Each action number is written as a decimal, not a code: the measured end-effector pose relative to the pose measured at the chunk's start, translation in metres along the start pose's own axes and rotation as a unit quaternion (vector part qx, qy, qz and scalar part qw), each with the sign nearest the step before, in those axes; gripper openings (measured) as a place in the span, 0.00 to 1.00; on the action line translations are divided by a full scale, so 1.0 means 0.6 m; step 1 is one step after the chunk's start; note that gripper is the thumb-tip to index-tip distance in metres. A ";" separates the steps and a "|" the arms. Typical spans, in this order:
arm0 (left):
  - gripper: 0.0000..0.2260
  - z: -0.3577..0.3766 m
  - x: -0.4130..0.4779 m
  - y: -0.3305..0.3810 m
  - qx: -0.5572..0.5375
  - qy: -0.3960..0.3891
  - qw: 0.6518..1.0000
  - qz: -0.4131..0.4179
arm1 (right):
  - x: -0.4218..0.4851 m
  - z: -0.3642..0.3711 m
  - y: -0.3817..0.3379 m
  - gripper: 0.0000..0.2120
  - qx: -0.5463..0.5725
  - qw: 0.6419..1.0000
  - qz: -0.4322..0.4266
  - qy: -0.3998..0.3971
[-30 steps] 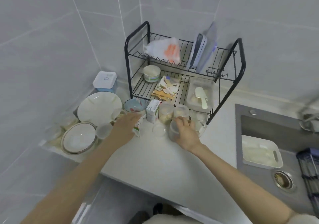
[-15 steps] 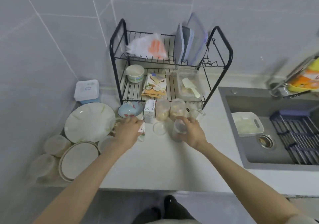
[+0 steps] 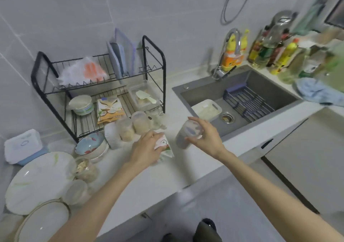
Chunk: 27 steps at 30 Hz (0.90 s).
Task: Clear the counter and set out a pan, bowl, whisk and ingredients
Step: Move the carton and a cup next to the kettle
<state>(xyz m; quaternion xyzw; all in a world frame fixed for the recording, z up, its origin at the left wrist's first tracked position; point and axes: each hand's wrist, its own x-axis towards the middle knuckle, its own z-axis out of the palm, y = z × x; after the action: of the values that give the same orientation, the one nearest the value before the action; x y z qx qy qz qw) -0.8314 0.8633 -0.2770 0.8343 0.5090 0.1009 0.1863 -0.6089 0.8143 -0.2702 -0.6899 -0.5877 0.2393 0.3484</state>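
My right hand [image 3: 205, 138] grips a clear plastic cup [image 3: 186, 134] and holds it tilted above the white counter [image 3: 149, 178], near the sink's left edge. My left hand [image 3: 144, 149] grips a small white and green carton [image 3: 164, 147] just above the counter. Behind them stand two clear jars [image 3: 133, 126] with pale contents and a white carton [image 3: 111, 136]. A patterned blue bowl [image 3: 91, 144] sits at the foot of the black dish rack [image 3: 98, 87].
White plates [image 3: 37, 182] and small clear containers [image 3: 84, 171] crowd the counter's left end. The grey sink [image 3: 240, 100] holds a white tub [image 3: 206, 109] and a drain rack. Bottles [image 3: 268, 51] line the wall behind the tap. A blue cloth [image 3: 316, 90] lies at the right.
Both hands lifted their items off the counter and moved right, toward the sink. The view swung right, bringing the tap and the bottles into sight.
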 end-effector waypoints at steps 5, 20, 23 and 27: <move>0.21 0.034 0.059 0.138 0.000 -0.002 0.995 0.096 | -0.050 -0.118 0.067 0.32 -0.020 0.996 0.043 0.079; 0.21 0.254 0.157 0.719 -0.034 -0.064 0.935 0.348 | -0.302 -0.569 0.372 0.32 -0.047 0.946 0.184 0.262; 0.21 0.292 0.157 0.840 -0.040 -0.079 0.913 0.399 | -0.366 -0.644 0.417 0.32 -0.042 0.928 0.221 0.297; 0.22 0.347 0.157 0.992 -0.057 -0.122 0.879 0.458 | -0.443 -0.728 0.474 0.32 -0.045 0.896 0.263 0.356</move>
<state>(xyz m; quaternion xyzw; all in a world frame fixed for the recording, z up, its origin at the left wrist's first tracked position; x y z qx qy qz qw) -0.2304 0.6579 -0.2222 0.9678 0.0363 0.1014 0.2274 -0.1543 0.4483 -0.2270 -0.8733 -0.2318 0.0333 0.4272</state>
